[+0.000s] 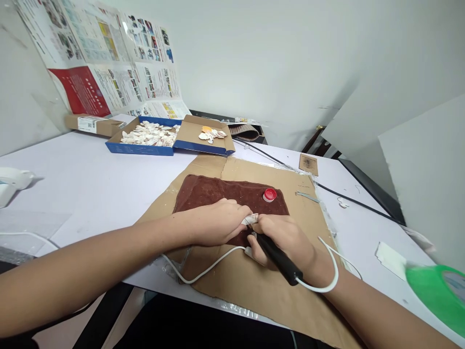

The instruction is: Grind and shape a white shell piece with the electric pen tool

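Note:
My left hand (225, 220) is closed, its thumb and fingers pinching a small white shell-like piece (250, 219). In my right hand (286, 235) is a black pen-shaped tool (278, 259) with a white cord (319, 289) leaving its back end. The tool slants up and left, its tip at the white piece; whether they touch I cannot tell. Fingertips of my right hand are right beside the piece too. Both hands are over a folded brown cloth (218, 191). A small red-and-white cap or pot (269, 195) sits on the cloth behind them.
Brown cardboard (254, 291) covers the middle of the white table. A blue box (140, 149) of white shells stands back left, with several shells on its flap (189, 133). Tweezers (307, 196) lie to the right. At the right edge is a green roll (432, 291).

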`<state>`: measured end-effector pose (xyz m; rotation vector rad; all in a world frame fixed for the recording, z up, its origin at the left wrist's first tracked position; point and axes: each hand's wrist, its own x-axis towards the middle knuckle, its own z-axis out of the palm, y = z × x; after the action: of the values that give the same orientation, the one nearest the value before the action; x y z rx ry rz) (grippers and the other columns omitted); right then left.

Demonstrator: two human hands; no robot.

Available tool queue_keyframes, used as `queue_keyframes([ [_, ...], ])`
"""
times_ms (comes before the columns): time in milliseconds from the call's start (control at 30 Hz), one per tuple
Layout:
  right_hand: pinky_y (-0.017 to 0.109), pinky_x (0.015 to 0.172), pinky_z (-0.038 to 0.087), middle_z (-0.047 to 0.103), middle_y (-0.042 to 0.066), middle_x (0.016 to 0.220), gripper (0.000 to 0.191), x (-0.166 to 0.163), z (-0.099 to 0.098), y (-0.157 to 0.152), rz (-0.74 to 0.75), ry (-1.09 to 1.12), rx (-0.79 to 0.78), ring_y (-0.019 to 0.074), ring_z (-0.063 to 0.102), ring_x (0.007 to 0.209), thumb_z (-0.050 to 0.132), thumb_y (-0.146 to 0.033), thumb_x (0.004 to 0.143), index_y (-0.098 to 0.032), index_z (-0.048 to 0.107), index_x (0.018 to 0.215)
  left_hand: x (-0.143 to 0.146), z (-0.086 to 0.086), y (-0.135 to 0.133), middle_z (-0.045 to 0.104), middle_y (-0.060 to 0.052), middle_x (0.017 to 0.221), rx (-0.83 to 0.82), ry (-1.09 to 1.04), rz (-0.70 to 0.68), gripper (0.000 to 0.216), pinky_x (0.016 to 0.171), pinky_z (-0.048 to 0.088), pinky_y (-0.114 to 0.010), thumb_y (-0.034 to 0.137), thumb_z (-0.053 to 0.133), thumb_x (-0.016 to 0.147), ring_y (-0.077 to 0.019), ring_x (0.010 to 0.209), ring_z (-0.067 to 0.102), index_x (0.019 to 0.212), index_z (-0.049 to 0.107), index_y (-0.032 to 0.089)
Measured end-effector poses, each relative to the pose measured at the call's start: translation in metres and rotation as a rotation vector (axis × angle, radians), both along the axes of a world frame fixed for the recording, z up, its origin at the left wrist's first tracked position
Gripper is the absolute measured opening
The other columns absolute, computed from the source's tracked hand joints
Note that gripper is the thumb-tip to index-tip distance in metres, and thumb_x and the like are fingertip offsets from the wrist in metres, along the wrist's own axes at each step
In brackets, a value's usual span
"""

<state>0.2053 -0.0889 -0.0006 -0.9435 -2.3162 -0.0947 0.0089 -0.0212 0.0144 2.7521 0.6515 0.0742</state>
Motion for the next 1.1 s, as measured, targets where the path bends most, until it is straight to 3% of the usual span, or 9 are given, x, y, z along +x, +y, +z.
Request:
queue_keyframes([
  [133,0.028,0.050,0.031,0.050,-0.006,0.055,0.023,-0.010,0.011,0.005,-0.138,0.049,-0.169,0.0122,0.042,0.046,0.057,-0.021,0.084,-0.026,0.038,0.073,0.000,-0.001,0.000,0.073,-0.011,0.101,0.025,0.046,-0.019,0.019,0.084,0.050,-0.040,0.024,0.046,0.107,-0.0267,0.091,0.067,0.103,0.063,0.015],
  [267,0.027,0.053,0.038,0.057,-0.003,0.062,0.025,0.005,0.015,0.011,-0.192,0.252,-0.400,0.0147,0.053,0.055,0.059,-0.029,0.088,-0.026,0.039,0.072,-0.004,-0.005,0.000,0.072,-0.010,0.107,0.061,0.013,-0.024,0.020,0.084,0.049,-0.039,0.024,0.045,0.108,-0.0268,0.096,0.067,0.110,0.064,0.015],
  [367,0.027,0.053,0.039,0.056,-0.004,0.061,0.026,0.018,0.007,0.009,-0.152,0.283,-0.385,0.0139,0.050,0.053,0.057,-0.032,0.091,-0.026,0.040,0.073,-0.005,-0.008,0.000,0.072,-0.010,0.108,0.057,-0.016,-0.014,0.024,0.083,0.049,-0.039,0.028,0.044,0.110,-0.0270,0.095,0.067,0.113,0.065,0.016],
  [533,0.028,0.051,0.033,0.053,-0.005,0.057,0.019,0.004,-0.001,0.001,-0.002,0.042,-0.100,0.0122,0.045,0.048,0.056,-0.021,0.085,-0.026,0.041,0.074,-0.002,-0.006,0.001,0.073,-0.010,0.108,0.032,-0.014,-0.023,0.024,0.085,0.049,-0.039,0.028,0.043,0.111,-0.0269,0.095,0.068,0.108,0.064,0.016],
  [700,0.026,0.049,0.035,0.055,-0.005,0.059,0.026,-0.004,0.015,0.008,-0.219,0.189,-0.328,0.0121,0.049,0.050,0.059,-0.027,0.088,-0.026,0.038,0.072,-0.003,-0.003,0.001,0.072,-0.010,0.104,0.032,0.032,-0.016,0.017,0.083,0.049,-0.037,0.024,0.048,0.108,-0.0254,0.092,0.067,0.104,0.063,0.016],
  [767,0.026,0.052,0.039,0.058,-0.004,0.062,0.027,0.004,0.017,0.010,-0.208,0.273,-0.403,0.0133,0.053,0.054,0.058,-0.029,0.090,-0.026,0.038,0.072,-0.004,-0.006,0.001,0.072,-0.010,0.107,0.049,0.004,-0.023,0.020,0.084,0.049,-0.038,0.025,0.045,0.109,-0.0256,0.095,0.067,0.108,0.063,0.016],
  [867,0.026,0.052,0.039,0.057,-0.005,0.062,0.022,0.013,0.009,0.005,-0.130,0.229,-0.368,0.0122,0.050,0.051,0.057,-0.030,0.092,-0.026,0.042,0.077,-0.004,-0.009,0.001,0.072,-0.010,0.108,0.052,-0.024,-0.028,0.026,0.085,0.049,-0.039,0.029,0.041,0.111,-0.0268,0.096,0.067,0.110,0.064,0.017],
  [1000,0.028,0.053,0.035,0.054,-0.004,0.058,0.018,-0.001,0.001,0.000,-0.078,0.035,-0.130,0.0123,0.044,0.050,0.055,-0.023,0.085,-0.026,0.040,0.074,-0.001,-0.007,0.001,0.073,-0.010,0.108,-0.005,0.004,-0.012,0.022,0.087,0.049,-0.040,0.028,0.044,0.110,-0.0270,0.097,0.068,0.108,0.064,0.017],
  [1100,0.028,0.052,0.034,0.056,-0.004,0.060,0.020,-0.007,0.010,0.006,-0.171,0.070,-0.249,0.0127,0.046,0.052,0.057,-0.024,0.084,-0.026,0.040,0.073,-0.001,-0.002,0.000,0.073,-0.010,0.105,-0.017,0.051,0.005,0.018,0.085,0.050,-0.039,0.025,0.048,0.107,-0.0265,0.094,0.067,0.104,0.064,0.016],
])
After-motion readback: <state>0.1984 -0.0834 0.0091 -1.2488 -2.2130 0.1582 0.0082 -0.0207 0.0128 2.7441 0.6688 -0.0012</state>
